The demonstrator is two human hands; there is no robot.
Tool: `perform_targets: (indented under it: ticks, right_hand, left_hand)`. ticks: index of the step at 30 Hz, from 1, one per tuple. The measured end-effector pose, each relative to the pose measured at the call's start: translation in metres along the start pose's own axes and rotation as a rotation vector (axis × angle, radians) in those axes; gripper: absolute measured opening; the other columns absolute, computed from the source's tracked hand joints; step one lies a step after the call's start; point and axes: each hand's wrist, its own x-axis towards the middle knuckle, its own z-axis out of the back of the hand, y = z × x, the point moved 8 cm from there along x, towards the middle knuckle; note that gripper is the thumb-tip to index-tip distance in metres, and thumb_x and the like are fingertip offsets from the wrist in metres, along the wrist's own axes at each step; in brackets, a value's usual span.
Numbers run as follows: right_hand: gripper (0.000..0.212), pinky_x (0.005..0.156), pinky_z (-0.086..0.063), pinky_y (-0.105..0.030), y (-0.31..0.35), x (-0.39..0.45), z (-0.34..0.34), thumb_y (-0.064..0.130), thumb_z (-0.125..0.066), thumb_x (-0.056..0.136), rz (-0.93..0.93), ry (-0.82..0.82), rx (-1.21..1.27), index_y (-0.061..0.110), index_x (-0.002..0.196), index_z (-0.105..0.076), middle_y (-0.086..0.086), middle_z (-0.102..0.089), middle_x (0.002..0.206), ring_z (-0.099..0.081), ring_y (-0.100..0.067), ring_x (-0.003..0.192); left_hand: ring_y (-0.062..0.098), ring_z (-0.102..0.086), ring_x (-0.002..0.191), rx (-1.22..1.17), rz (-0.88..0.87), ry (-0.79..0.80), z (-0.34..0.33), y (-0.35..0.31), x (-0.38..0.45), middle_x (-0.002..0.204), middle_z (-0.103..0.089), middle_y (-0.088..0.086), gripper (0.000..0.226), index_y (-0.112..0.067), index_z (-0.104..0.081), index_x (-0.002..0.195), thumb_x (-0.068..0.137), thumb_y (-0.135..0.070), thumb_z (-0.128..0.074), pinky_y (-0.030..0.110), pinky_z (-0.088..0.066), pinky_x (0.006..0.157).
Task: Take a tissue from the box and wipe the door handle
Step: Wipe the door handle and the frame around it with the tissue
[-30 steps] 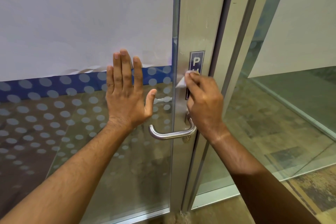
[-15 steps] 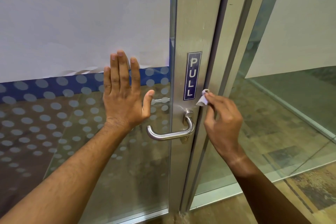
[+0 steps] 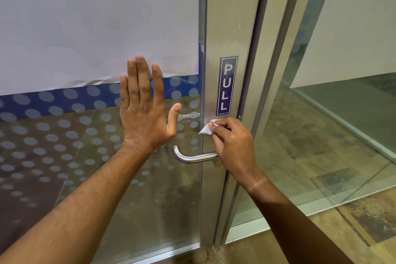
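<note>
Lever door handle horizontal, directly below right hand pinching crumpled tissue against stile; left hand flat, fingers spread, on glass, farther left.

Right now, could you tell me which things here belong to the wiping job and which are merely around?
Job:
tissue, pinched by right hand
door handle
left hand, flat on glass

Around:
PULL sign
white paper
dotted film
</note>
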Motion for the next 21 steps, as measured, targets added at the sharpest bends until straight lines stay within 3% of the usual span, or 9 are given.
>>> perform_targets:
  ticks: [6,9,12,14,18,21]
  right_hand:
    - [0.024,0.087,-0.057,-0.037,-0.017,0.004,0.024,-0.003,-0.070,0.082,-0.176,-0.224,0.016,0.000,0.106,-0.071,-0.015,-0.069,0.101,-0.066,-0.027,0.096]
    - [0.028,0.088,-0.052,-0.030,-0.001,0.007,0.013,-0.003,-0.072,0.080,-0.074,-0.138,-0.043,0.003,0.108,-0.071,-0.012,-0.069,0.104,-0.064,-0.025,0.096]
    - [0.027,0.080,-0.058,-0.038,0.000,-0.002,0.005,-0.002,-0.074,0.079,-0.018,-0.008,-0.072,0.003,0.105,-0.072,-0.011,-0.069,0.102,-0.064,-0.026,0.093]
    - [0.024,0.079,-0.059,-0.042,-0.011,0.000,0.015,-0.002,-0.073,0.080,-0.102,-0.073,-0.041,0.001,0.104,-0.072,-0.014,-0.069,0.100,-0.066,-0.027,0.092]
    - [0.026,0.084,-0.056,-0.032,-0.006,0.025,0.033,0.000,-0.064,0.086,-0.141,-0.274,-0.003,0.000,0.112,-0.069,-0.015,-0.069,0.099,-0.065,-0.026,0.092]
    - [0.028,0.080,-0.057,-0.034,0.016,0.019,0.015,0.002,-0.066,0.084,0.004,-0.147,-0.067,0.001,0.112,-0.070,-0.014,-0.070,0.103,-0.065,-0.028,0.092]
  left_hand:
    - [0.044,-0.003,0.146,-0.006,0.001,0.003,0.000,-0.001,-0.001,0.156,-0.002,0.027,0.097,0.001,-0.007,0.154,0.089,-0.054,-0.053,0.040,0.016,0.122]
    - [0.044,-0.003,0.146,-0.008,0.004,0.004,0.000,-0.001,0.000,0.156,-0.002,0.027,0.097,0.001,-0.007,0.155,0.089,-0.054,-0.052,0.040,0.016,0.122]
    - [0.044,-0.003,0.146,-0.015,0.006,0.004,0.002,0.000,0.000,0.157,-0.002,0.026,0.097,0.001,-0.008,0.155,0.089,-0.054,-0.053,0.040,0.016,0.122]
    - [0.044,-0.003,0.146,-0.013,0.004,0.007,0.003,0.000,-0.001,0.156,-0.001,0.027,0.097,0.001,-0.008,0.155,0.089,-0.054,-0.053,0.040,0.016,0.122]
    - [0.045,-0.004,0.146,-0.009,0.000,0.013,0.002,-0.002,-0.001,0.156,-0.001,0.027,0.097,0.002,-0.009,0.154,0.089,-0.053,-0.054,0.040,0.016,0.122]
    - [0.045,-0.003,0.146,-0.016,0.001,0.009,0.002,-0.001,0.000,0.156,-0.002,0.028,0.096,0.002,-0.010,0.154,0.089,-0.053,-0.054,0.040,0.015,0.123]
